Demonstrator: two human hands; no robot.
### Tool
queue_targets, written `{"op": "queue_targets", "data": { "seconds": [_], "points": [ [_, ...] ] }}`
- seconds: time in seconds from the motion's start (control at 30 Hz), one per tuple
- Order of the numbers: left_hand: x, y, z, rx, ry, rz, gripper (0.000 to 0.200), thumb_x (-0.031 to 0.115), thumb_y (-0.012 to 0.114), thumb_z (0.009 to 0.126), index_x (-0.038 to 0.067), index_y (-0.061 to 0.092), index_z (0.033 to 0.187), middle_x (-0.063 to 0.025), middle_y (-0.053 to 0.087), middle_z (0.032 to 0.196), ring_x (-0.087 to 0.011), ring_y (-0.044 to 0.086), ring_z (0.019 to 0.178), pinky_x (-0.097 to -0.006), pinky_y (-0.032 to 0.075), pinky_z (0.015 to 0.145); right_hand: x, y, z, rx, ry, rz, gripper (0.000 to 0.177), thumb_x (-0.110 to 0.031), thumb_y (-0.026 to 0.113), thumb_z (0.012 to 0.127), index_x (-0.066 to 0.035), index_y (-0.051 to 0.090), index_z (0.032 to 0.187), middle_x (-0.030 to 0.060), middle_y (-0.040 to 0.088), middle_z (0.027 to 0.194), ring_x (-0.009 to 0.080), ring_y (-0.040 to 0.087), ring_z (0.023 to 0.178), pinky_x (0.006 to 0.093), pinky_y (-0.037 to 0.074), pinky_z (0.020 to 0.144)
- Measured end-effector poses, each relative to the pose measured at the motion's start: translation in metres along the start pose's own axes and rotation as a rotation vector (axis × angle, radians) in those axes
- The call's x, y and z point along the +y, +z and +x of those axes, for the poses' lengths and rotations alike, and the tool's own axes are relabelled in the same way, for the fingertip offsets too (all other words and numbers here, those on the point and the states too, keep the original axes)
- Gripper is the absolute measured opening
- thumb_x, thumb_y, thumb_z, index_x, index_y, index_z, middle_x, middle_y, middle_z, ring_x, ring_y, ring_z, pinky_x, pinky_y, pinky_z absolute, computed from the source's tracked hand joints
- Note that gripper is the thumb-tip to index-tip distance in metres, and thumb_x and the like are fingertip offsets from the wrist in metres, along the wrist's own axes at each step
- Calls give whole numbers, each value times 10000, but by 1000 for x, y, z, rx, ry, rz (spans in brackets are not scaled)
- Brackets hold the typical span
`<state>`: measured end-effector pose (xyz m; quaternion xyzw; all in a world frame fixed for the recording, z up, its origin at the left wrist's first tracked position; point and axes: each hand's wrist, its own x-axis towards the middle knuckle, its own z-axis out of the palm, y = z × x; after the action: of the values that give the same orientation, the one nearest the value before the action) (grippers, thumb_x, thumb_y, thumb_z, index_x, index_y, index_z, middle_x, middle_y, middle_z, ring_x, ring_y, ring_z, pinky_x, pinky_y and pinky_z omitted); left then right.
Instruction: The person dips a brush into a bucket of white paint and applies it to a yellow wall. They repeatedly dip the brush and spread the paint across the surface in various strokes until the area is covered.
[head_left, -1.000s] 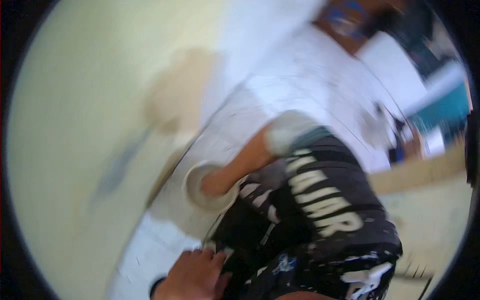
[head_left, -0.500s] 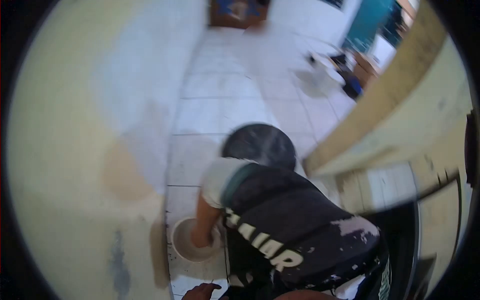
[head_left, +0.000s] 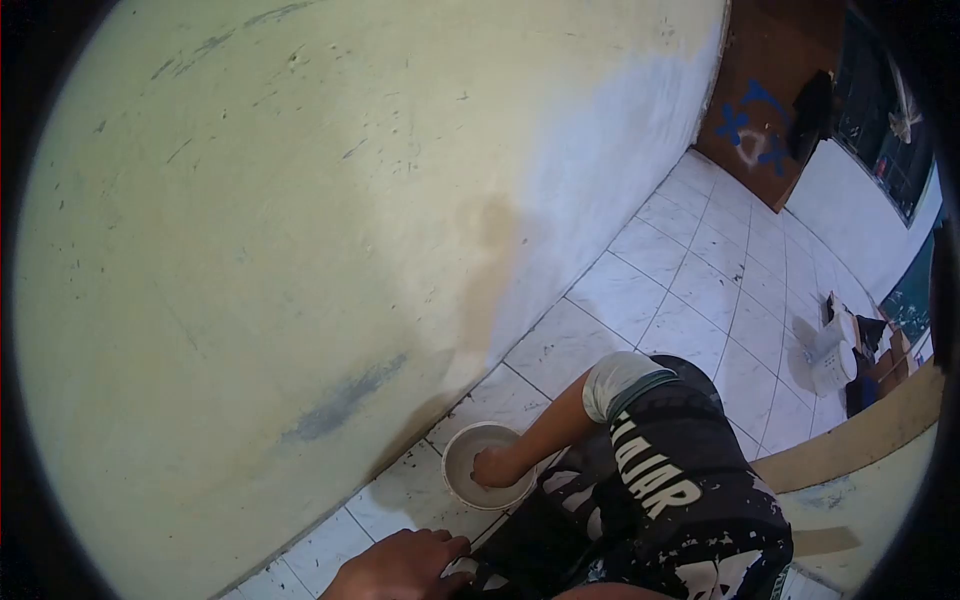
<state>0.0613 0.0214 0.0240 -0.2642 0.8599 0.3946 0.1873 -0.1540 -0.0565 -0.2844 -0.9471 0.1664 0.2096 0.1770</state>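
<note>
My left hand (head_left: 405, 567) reaches in at the bottom edge, back side up, fingers slightly bent and thumb apart. Nothing shows in it. A strip of skin lies along the bottom edge to its right; my right hand itself does not show. Just ahead of me, a co-worker in a dark printed shirt (head_left: 655, 470) with a pale sleeve bends low. The co-worker's hand (head_left: 497, 468) is inside a round, pale bucket (head_left: 452, 487) on the floor. Whether that hand holds anything is hidden.
A yellowish wall (head_left: 250, 250) with a whitish patch runs along the left. White floor tiles (head_left: 620, 285) lead to a brown door (head_left: 765, 90) with blue marks. At right stand a white container (head_left: 832, 370) and a low curved wall edge (head_left: 860, 435).
My view has swung left, so more of the wall shows and the bucket appears further right. More of my left hand has come into view. The co-worker's hand stays in the bucket.
</note>
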Motion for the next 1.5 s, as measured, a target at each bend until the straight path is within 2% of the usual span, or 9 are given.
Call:
{"op": "queue_targets", "data": {
  "seconds": [0.4, 0.57, 0.63, 0.7, 0.83, 0.9, 1.13, 1.23, 1.5],
  "points": [
    [-21, 13, 7, -61, -50, 8, 417, 352, 617, 912, 23, 584, 1166, -218, 635, 1042, -398, 618, 993, -482, 497, 857, 7, -35, -22, -5, 132, 239, 244, -194, 608, 827, -20, 674, 986, 221, 689, 1016, 365, 663, 987, 477, 521, 818],
    [-21, 13, 1, 5, -45, -30, 410, 339, 626, 908, -5, 591, 1128, -206, 629, 993, -400, 618, 943, -468, 491, 845, 21, -111, -96, 3, 228, 508, 264, -242, 588, 874, -24, 603, 1021, 230, 662, 889, 426, 628, 834, 489, 486, 752],
    [-21, 14, 3, -21, -77, -53, 419, 335, 627, 910, -11, 591, 1142, -203, 628, 1002, -388, 618, 950, -462, 491, 853, 38, -110, -120, 60, 166, 587, 269, -250, 528, 903, -3, 631, 937, 199, 665, 825, 333, 647, 745, 443, 507, 679],
    [-22, 15, 6, 24, -52, 1, 426, 334, 627, 911, -15, 590, 1152, -198, 632, 992, -376, 623, 948, -458, 492, 855, 50, -106, -136, -79, 344, 983, 274, -252, 503, 910, -6, 623, 917, 123, 632, 735, 197, 599, 608, 359, 474, 540],
    [-23, 7, 16, -23, -66, -1, 422, 332, 626, 910, -13, 592, 1152, -190, 635, 988, -370, 624, 944, -453, 492, 857, 53, -104, -164, -123, 469, 1112, 290, -247, 506, 913, 12, 631, 875, 64, 597, 722, 140, 574, 678, 318, 476, 581],
    [-24, 7, 20, -19, -72, -3, 422, 330, 627, 909, -13, 591, 1152, -189, 635, 984, -371, 625, 941, -455, 493, 854, 57, -84, -170, 7, 461, 1206, 286, -247, 472, 935, -11, 630, 902, 41, 605, 712, 119, 516, 540, 292, 416, 471],
    [-25, 1, 29, -9, -68, 0, 400, 334, 640, 902, 1, 596, 1118, -187, 637, 972, -375, 622, 937, -460, 494, 841, 66, -99, -200, 155, 394, 1403, 229, -235, 539, 948, -26, 630, 927, 32, 596, 697, 89, 485, 511, 262, 377, 444],
    [-26, -3, 34, -19, -111, -21, 400, 352, 643, 901, 14, 599, 1110, -179, 639, 974, -378, 621, 940, -463, 495, 841, 80, -84, -210, 416, 391, 1564, 196, -206, 565, 956, -22, 627, 933, 36, 584, 669, 66, 453, 472, 229, 342, 415],
    [-27, -14, 44, -49, -233, -31, 410, 374, 632, 915, 30, 606, 1136, -175, 646, 1029, -364, 620, 989, -450, 487, 863, 127, 86, -136, 973, 941, 1496, 258, -247, 597, 941, 4, 628, 889, 77, 632, 635, 107, 456, 413, 285, 331, 366]
  ]
}}
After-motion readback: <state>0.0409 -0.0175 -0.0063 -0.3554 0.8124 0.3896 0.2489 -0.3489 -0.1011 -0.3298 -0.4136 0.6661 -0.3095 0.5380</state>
